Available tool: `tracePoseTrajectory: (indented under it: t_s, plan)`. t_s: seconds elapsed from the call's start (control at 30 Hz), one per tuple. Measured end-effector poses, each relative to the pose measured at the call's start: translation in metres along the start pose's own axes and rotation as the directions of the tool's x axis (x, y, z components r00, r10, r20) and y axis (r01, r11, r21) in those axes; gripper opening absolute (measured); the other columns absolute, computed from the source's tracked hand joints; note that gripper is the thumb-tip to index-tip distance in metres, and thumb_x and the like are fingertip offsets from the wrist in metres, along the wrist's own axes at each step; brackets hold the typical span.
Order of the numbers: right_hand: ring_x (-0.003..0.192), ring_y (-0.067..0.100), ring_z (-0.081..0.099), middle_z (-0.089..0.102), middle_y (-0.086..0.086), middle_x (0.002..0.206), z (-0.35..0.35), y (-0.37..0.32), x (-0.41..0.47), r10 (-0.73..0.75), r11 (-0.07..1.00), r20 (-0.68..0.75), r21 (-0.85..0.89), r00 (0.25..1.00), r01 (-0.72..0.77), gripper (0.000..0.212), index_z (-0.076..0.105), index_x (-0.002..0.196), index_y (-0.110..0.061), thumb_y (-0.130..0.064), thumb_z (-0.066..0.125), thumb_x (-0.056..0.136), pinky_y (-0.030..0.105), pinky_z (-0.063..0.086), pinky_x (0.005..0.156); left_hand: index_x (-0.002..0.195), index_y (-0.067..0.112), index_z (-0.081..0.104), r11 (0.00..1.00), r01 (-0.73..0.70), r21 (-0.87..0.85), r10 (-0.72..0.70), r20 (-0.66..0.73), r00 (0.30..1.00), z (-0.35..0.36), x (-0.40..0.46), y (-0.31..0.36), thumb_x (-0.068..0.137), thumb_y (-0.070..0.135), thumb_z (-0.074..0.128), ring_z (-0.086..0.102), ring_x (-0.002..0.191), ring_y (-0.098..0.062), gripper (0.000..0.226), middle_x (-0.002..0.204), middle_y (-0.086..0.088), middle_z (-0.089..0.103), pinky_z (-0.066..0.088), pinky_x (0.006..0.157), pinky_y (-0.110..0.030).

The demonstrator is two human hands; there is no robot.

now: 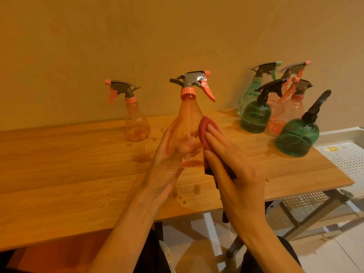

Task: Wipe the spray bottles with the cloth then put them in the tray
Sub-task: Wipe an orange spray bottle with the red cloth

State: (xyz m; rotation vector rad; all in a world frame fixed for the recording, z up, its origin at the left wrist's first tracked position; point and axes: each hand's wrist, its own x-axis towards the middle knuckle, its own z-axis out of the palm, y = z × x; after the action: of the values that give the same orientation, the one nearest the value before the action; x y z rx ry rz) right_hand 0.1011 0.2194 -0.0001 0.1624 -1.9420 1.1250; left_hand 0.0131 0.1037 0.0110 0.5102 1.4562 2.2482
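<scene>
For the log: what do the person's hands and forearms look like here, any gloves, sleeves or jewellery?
Both are bare. The left hand and the right hand wear no gloves, and no rings, watch or bracelet show. Both forearms are uncovered down to the frame edge, with no sleeve in view. The fingers are slim, with short nails.

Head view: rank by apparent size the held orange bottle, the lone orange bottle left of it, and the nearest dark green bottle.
1. Held orange bottle, though it is nearest the camera.
2 and 3. Lone orange bottle and nearest dark green bottle look alike; unranked.
</scene>
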Motion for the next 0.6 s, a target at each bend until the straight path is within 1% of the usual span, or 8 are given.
tracePoseTrajectory:
  t_s: [0.1,0.17,0.23,0.27,0.33,0.47,0.53,0.6]
  plan:
    - [0.142,0.021,0.045,0.054,0.008,0.147,0.003,0.001,-0.008,-0.056,0.998,0.018,-0.041,0.998,0.057,0.040,0.057,0.136,-0.006,-0.014,0.061,0.096,0.045,0.046,0.110,0.141,0.039,0.051,0.999,-0.008,-0.034,0.007,-0.019,1.000,0.000,0.002,0.003,0.047,0.051,0.096,0.068,0.120,-0.020,0.105,0.128,0.000,0.071,0.059,0.082,-0.027]
    - [0.143,0.021,0.044,0.052,0.004,0.150,0.006,0.003,-0.023,-0.081,0.995,0.038,-0.062,0.996,0.083,0.041,0.057,0.136,-0.007,-0.016,0.060,0.097,0.046,0.051,0.105,0.140,0.038,0.051,0.999,-0.004,-0.042,0.003,-0.030,1.000,-0.002,0.002,0.004,0.044,0.053,0.096,0.070,0.114,-0.018,0.107,0.124,0.001,0.073,0.059,0.079,-0.025]
    - [0.143,0.020,0.045,0.051,0.000,0.150,0.006,0.004,-0.032,-0.091,0.993,0.039,-0.065,0.995,0.093,0.041,0.057,0.136,-0.008,-0.015,0.061,0.096,0.042,0.048,0.108,0.143,0.039,0.049,1.000,-0.012,-0.014,0.011,-0.023,1.000,-0.003,0.002,0.004,0.045,0.056,0.095,0.070,0.115,-0.017,0.109,0.126,0.001,0.072,0.059,0.081,-0.026]
    - [0.142,0.021,0.046,0.052,0.001,0.149,0.006,0.004,-0.032,-0.098,0.992,0.032,-0.072,0.995,0.100,0.041,0.057,0.135,-0.007,-0.014,0.061,0.095,0.040,0.045,0.111,0.144,0.040,0.048,1.000,-0.016,0.004,0.016,-0.014,1.000,-0.003,0.002,0.004,0.046,0.058,0.095,0.068,0.118,-0.018,0.110,0.128,0.001,0.071,0.059,0.083,-0.026]
    - [0.141,0.023,0.047,0.053,0.005,0.147,0.004,0.002,-0.023,-0.111,0.990,0.016,-0.084,0.994,0.112,0.040,0.057,0.134,-0.007,-0.014,0.061,0.096,0.040,0.045,0.112,0.144,0.041,0.047,0.999,-0.021,0.026,0.021,-0.011,1.000,-0.002,0.001,0.002,0.046,0.059,0.095,0.066,0.122,-0.018,0.111,0.132,0.001,0.069,0.059,0.085,-0.027]
    - [0.140,0.021,0.048,0.055,0.007,0.146,-0.002,-0.001,-0.004,-0.065,0.997,0.007,-0.038,0.998,0.065,0.040,0.057,0.135,-0.005,-0.011,0.061,0.096,0.043,0.047,0.109,0.146,0.037,0.048,0.997,-0.056,0.045,0.056,0.013,0.998,0.000,0.002,0.002,0.052,0.051,0.095,0.065,0.124,-0.020,0.106,0.135,0.000,0.067,0.059,0.086,-0.029]
    - [0.140,0.020,0.048,0.055,0.006,0.146,-0.002,-0.001,-0.009,-0.059,0.997,0.012,-0.040,0.998,0.060,0.040,0.058,0.135,-0.006,-0.013,0.061,0.096,0.045,0.049,0.106,0.145,0.037,0.048,0.996,-0.072,0.057,0.071,0.013,0.997,-0.001,0.003,0.003,0.055,0.042,0.095,0.065,0.124,-0.020,0.102,0.135,-0.001,0.067,0.059,0.087,-0.030]
    - [0.141,0.019,0.047,0.055,0.004,0.146,-0.003,-0.001,-0.016,-0.053,0.998,0.021,-0.027,0.998,0.054,0.039,0.059,0.135,-0.008,-0.016,0.060,0.097,0.049,0.054,0.100,0.147,0.039,0.046,0.993,-0.083,0.083,0.082,0.013,0.997,-0.003,0.004,0.001,0.061,0.037,0.085,0.063,0.126,-0.019,0.095,0.139,-0.001,0.064,0.058,0.090,-0.033]
